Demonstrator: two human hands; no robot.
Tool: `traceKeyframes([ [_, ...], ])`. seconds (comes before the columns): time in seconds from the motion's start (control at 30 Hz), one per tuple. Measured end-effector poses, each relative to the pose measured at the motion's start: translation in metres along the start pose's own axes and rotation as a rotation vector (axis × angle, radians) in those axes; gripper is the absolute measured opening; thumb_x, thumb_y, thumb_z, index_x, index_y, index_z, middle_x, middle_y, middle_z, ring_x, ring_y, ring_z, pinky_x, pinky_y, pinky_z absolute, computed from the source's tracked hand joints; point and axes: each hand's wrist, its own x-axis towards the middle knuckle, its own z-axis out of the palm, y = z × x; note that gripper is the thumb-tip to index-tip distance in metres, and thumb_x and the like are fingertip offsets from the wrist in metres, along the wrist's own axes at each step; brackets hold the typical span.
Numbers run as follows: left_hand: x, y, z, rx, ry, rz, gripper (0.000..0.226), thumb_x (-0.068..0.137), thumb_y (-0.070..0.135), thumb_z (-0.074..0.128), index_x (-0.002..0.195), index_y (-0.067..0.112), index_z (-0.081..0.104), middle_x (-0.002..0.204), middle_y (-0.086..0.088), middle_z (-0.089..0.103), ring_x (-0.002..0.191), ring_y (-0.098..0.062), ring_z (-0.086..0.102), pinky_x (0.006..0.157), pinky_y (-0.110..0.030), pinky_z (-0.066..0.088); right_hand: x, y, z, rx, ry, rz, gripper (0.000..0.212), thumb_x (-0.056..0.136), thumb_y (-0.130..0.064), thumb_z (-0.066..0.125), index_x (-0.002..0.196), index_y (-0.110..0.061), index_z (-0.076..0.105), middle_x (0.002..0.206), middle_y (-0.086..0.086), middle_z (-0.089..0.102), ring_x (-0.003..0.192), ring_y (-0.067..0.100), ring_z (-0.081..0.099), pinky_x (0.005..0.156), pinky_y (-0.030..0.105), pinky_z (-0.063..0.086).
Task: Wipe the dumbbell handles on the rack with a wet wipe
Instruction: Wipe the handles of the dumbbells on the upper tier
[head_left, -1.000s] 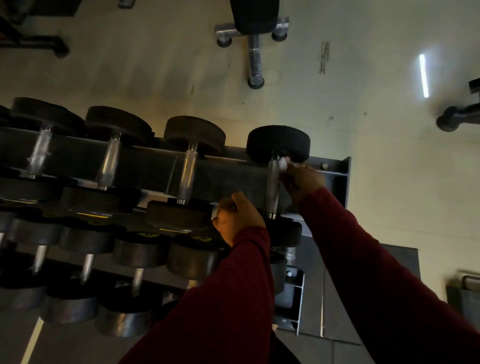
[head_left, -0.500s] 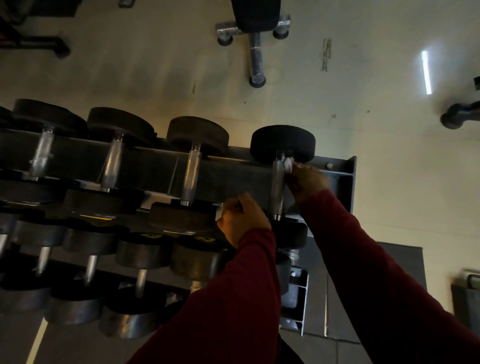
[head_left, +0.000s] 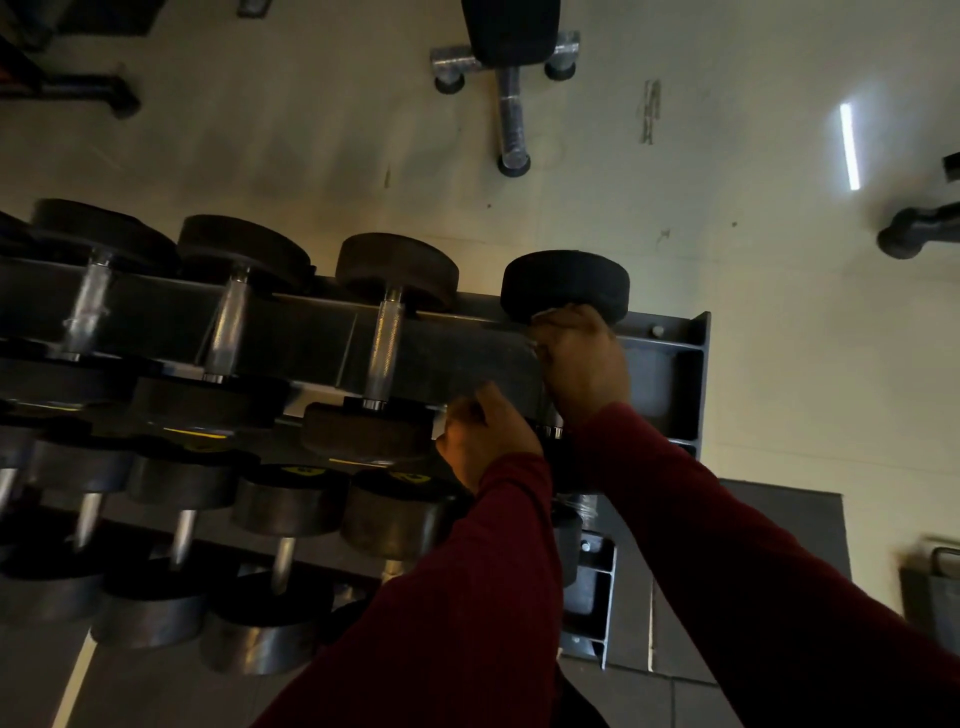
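My right hand (head_left: 582, 364) is wrapped round the handle of the last dumbbell (head_left: 565, 283) on the top row of the rack (head_left: 675, 358), fingers curled closed on it. A bit of white wet wipe (head_left: 543, 313) shows at the top of the fist, just under the black head, so I judge the wipe sits between palm and handle; a full wrap like this cleans all round the bar in one pass. The handle itself is nearly hidden by the hand, only a short metal piece shows below near the wrist.

My left hand (head_left: 485, 441) is lower and to the left, fingers curled, beside the near head of the same dumbbell. Something pale shows at its knuckles, but I cannot tell if it grasps anything or only steadies the weight so it does not roll.

The next handle (head_left: 384, 348) to the left is bare, w/ no hand on it, and the others further left also. So probably much work remains, approx. the whole row.
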Motion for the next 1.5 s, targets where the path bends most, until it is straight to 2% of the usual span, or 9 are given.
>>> traceKeyframes([
  [0.17, -0.001, 0.001, -0.001, -0.011, -0.016, -0.003, 0.014, 0.083, 0.049, 0.056, 0.076, 0.037, 0.058, 0.098, 0.0, 0.051, 0.096, -0.023, 0.056, 0.088, -0.046, 0.05, -0.012, 0.002, -0.005, 0.133, 0.111, 0.123, 0.02, 0.09, -0.015, 0.064, 0.108, -0.016, 0.074, 0.111, 0.006, 0.071, 0.112, 0.028, 0.056, 0.088, 0.029, 0.042],
  [0.37, -0.002, 0.001, -0.001, -0.011, -0.015, 0.001, 0.029, 0.084, 0.051, 0.054, 0.095, 0.028, 0.067, 0.104, -0.004, 0.055, 0.094, -0.021, 0.056, 0.09, -0.044, 0.049, 0.003, -0.001, 0.006, -0.044, -0.225, -0.021, 0.021, 0.093, -0.024, 0.062, 0.112, -0.018, 0.07, 0.125, 0.005, 0.058, 0.12, 0.019, 0.051, 0.099, 0.027, 0.041],
  [0.63, -0.003, 0.005, -0.002, -0.007, -0.036, -0.033, 0.022, 0.086, 0.05, 0.056, 0.067, 0.038, 0.051, 0.094, 0.002, 0.047, 0.089, -0.02, 0.054, 0.088, -0.043, 0.049, -0.017, 0.022, -0.008, -0.033, 0.189, 0.042, 0.02, 0.083, -0.014, 0.068, 0.101, -0.012, 0.074, 0.097, 0.009, 0.07, 0.099, 0.031, 0.06, 0.07, 0.035, 0.053],
  [0.9, -0.002, 0.002, -0.002, 0.022, -0.023, 0.035, 0.029, 0.083, 0.053, 0.051, 0.088, 0.03, 0.067, 0.106, -0.007, 0.059, 0.103, -0.024, 0.054, 0.095, -0.044, 0.046, 0.001, 0.002, -0.01, -0.065, -0.068, -0.018, 0.022, 0.09, -0.015, 0.066, 0.111, -0.018, 0.071, 0.112, 0.004, 0.058, 0.098, 0.025, 0.061, 0.075, 0.034, 0.056],
  [1.03, -0.005, 0.006, -0.002, -0.024, -0.036, -0.03, 0.021, 0.086, 0.047, 0.057, 0.067, 0.04, 0.051, 0.102, 0.0, 0.05, 0.096, -0.02, 0.055, 0.092, -0.043, 0.048, -0.013, 0.009, -0.017, 0.26, 0.105, 0.272, 0.022, 0.09, -0.012, 0.065, 0.11, -0.02, 0.073, 0.113, 0.005, 0.064, 0.09, 0.015, 0.062, 0.077, 0.021, 0.042],
  [1.2, -0.005, 0.007, -0.002, -0.031, -0.018, -0.011, 0.021, 0.081, 0.049, 0.057, 0.064, 0.041, 0.049, 0.086, 0.01, 0.045, 0.094, -0.022, 0.056, 0.09, -0.047, 0.049, -0.009, 0.012, -0.017, 0.576, 0.115, 0.726, 0.028, 0.091, -0.009, 0.063, 0.112, -0.025, 0.073, 0.113, 0.0, 0.071, 0.103, 0.013, 0.066, 0.087, 0.02, 0.047],
  [1.3, -0.005, 0.005, 0.0, -0.057, -0.003, -0.032, 0.023, 0.082, 0.047, 0.06, 0.063, 0.041, 0.049, 0.092, 0.006, 0.048, 0.089, -0.019, 0.056, 0.089, -0.044, 0.05, -0.008, 0.017, -0.023, 0.635, 0.058, 0.732, 0.022, 0.09, -0.017, 0.065, 0.105, -0.031, 0.074, 0.097, -0.009, 0.071, 0.091, 0.01, 0.068, 0.089, 0.028, 0.055],
  [1.43, -0.005, 0.006, -0.001, -0.047, -0.024, -0.029, 0.023, 0.085, 0.044, 0.06, 0.066, 0.04, 0.049, 0.106, -0.004, 0.054, 0.087, -0.017, 0.054, 0.086, -0.039, 0.049, -0.016, 0.019, -0.032, 0.615, -0.061, 0.59, 0.01, 0.088, -0.036, 0.072, 0.088, -0.026, 0.073, 0.073, -0.013, 0.066, 0.067, -0.003, 0.061, 0.063, 0.01, 0.046],
  [1.5, -0.005, 0.005, -0.001, -0.044, -0.024, -0.027, 0.023, 0.085, 0.044, 0.06, 0.066, 0.04, 0.048, 0.107, -0.005, 0.054, 0.086, -0.017, 0.053, 0.085, -0.036, 0.047, -0.015, 0.02, -0.027, 0.546, -0.009, 0.596, 0.012, 0.087, -0.033, 0.073, 0.085, -0.021, 0.074, 0.076, -0.007, 0.071, 0.067, 0.0, 0.063, 0.067, 0.015, 0.05],
])
